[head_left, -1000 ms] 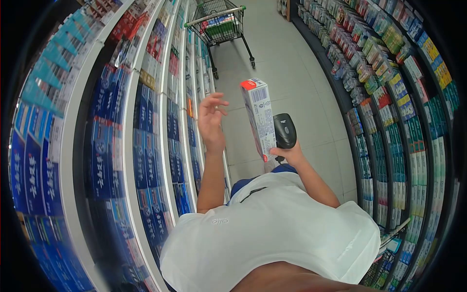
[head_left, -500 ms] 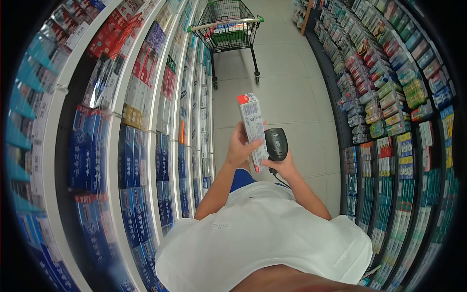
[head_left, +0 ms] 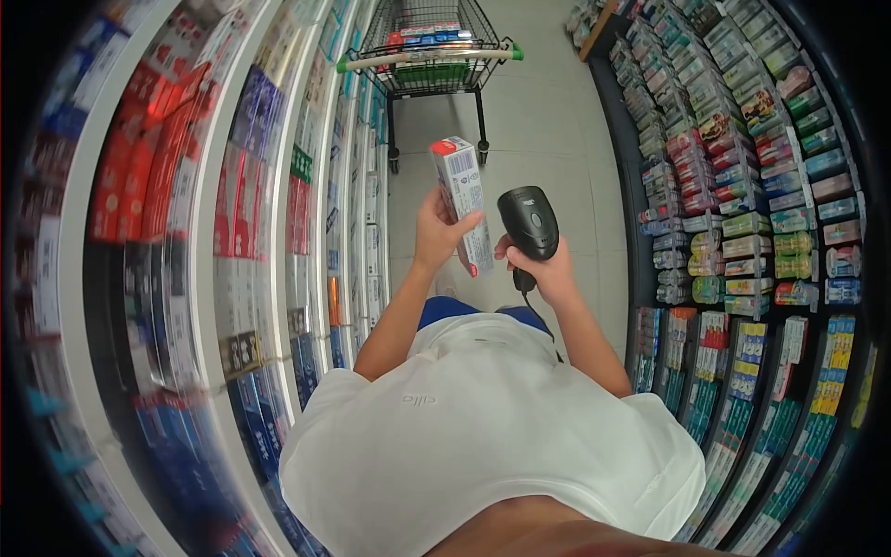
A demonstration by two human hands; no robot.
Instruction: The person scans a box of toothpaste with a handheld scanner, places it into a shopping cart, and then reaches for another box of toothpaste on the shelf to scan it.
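We have our left grip closed around a slim white-and-red box, which we hold tilted in front of us, thumb across its printed side. Our right grip is wrapped around the handle of a black scanner, just beside the box, its cord running toward our white shirt. The box looks light and fairly stiff — thin, smooth card, we judge, that might slip a little — so holding the long sides near the middle seems best (hard squeezing would probably dent it). A shopping cart stands ahead.
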